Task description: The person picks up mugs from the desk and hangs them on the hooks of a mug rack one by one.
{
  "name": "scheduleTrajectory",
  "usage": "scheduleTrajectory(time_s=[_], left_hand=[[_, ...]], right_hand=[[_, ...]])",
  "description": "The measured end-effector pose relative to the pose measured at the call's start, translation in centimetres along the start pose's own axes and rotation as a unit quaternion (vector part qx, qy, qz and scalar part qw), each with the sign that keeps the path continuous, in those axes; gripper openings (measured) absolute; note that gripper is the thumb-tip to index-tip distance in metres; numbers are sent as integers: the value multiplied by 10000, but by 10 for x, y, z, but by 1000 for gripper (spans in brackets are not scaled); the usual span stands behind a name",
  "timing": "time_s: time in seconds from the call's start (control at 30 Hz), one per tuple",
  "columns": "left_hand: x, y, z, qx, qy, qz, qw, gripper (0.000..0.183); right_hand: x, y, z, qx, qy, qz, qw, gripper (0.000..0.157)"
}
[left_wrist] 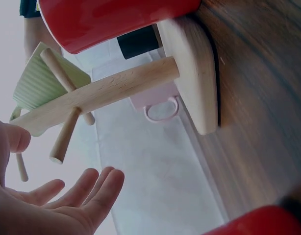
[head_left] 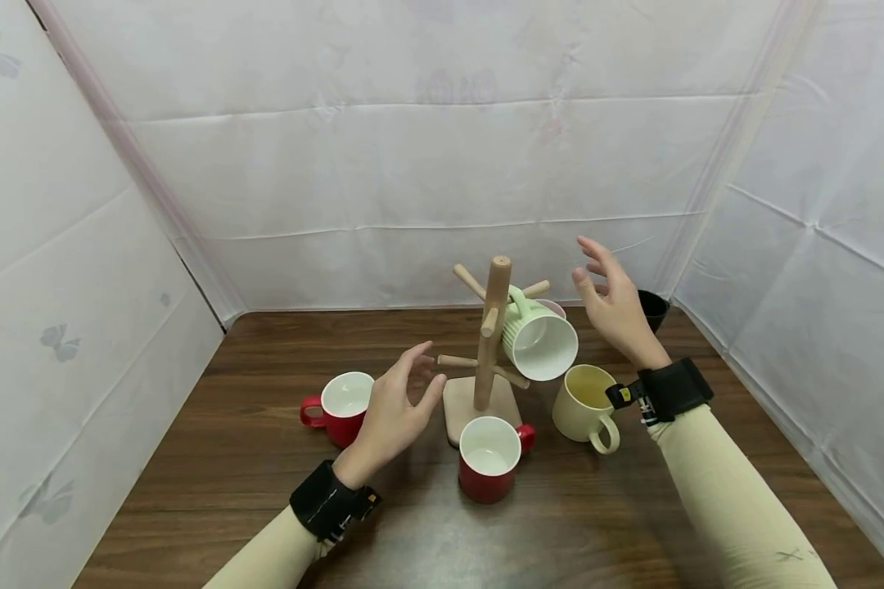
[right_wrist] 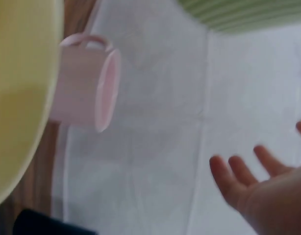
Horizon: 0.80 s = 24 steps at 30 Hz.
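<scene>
A wooden mug tree (head_left: 495,327) stands mid-table on a square base. On one of its upper pegs hangs a light green ribbed mug (head_left: 541,343), tilted with its mouth toward me. My right hand (head_left: 619,307) is raised to the right of that mug, apart from it, fingers loosely bent and holding nothing. To the left of the stand, my left hand (head_left: 396,405) hovers with fingers spread and nothing in them; the lower pegs (head_left: 458,361) are nearest. One red mug (head_left: 339,405) sits left of this hand, partly hidden by it. Another red mug (head_left: 489,470) stands before the base.
A yellow mug (head_left: 578,409) stands right of the stand, under my right forearm. Behind the green mug is a pink mug (right_wrist: 84,85), mostly hidden in the head view. A black cup (head_left: 654,307) sits at the back right. White sheeting (head_left: 427,180) encloses the table's back and sides.
</scene>
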<state>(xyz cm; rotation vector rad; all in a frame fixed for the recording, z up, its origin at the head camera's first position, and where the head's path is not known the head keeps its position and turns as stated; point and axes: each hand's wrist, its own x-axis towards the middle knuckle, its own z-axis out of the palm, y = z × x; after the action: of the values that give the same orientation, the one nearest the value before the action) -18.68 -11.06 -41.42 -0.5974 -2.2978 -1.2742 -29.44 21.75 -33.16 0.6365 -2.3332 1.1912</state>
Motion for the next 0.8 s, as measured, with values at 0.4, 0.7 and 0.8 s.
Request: scheduleTrajectory(time_s=[0.4, 0.7, 0.8], left_hand=[[-10, 2, -13, 1334, 131, 709, 9884, 50], [-12, -9, -27, 2019, 192, 1002, 9741, 56], [-13, -12, -31, 2288, 171, 950, 9687, 59]], right_hand=[[2, 70, -12, -2097, 148, 733, 9749, 64], [0, 111, -26, -2960, -127, 1080, 9490, 73], [-2, 120, -31, -3037, -230, 1308, 9435, 76]])
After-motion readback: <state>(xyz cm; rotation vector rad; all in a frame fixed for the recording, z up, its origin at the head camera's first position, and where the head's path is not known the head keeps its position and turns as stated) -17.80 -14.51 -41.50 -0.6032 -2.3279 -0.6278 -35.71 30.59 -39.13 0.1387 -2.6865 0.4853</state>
